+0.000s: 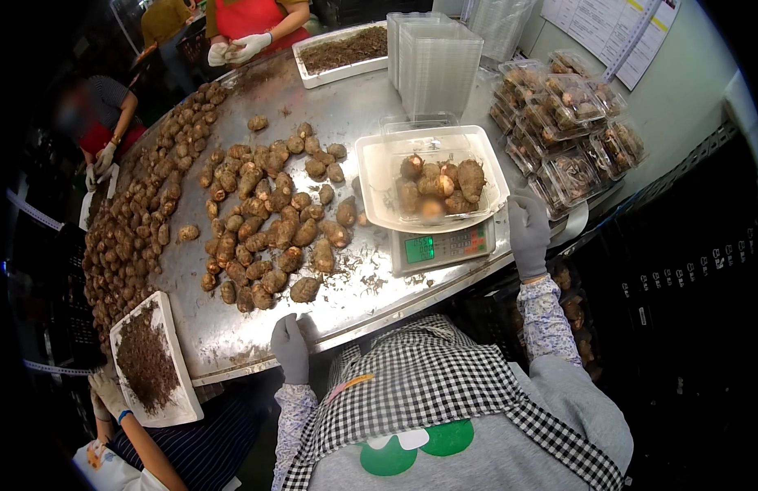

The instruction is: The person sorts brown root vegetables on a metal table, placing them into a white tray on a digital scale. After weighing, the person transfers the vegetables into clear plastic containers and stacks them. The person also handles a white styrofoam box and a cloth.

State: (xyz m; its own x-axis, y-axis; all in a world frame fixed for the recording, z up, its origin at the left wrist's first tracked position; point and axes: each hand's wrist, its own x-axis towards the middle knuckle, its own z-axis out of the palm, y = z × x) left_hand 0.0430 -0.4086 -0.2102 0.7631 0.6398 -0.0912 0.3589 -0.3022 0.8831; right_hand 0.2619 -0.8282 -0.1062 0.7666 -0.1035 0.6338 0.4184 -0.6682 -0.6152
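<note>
White tub (pixel 375 173) on the scale (pixel 446 250), right hand (pixel 528 233) beside
Left hand (pixel 290 348) loosely clenched; the right's grip I can't tell. A knock could spill tubers (pixel 470 180).

Scale (pixel 441 248): weighing surface hidden under white tray (pixel 375 172); key markings too small to read. Left hand (pixel 291 348): fingertips curled out of sight. Right hand (pixel 529 236): possibly touching tray rim, contact unclear from this angle. Red-aproned co-worker (pixel 256 23): cut off by top edge. Far-left co-worker (pixel 107 100): head blurred (striped sleeve clearer). Wall sheets (pixel 587 26): cropped above, print illegible.
</note>
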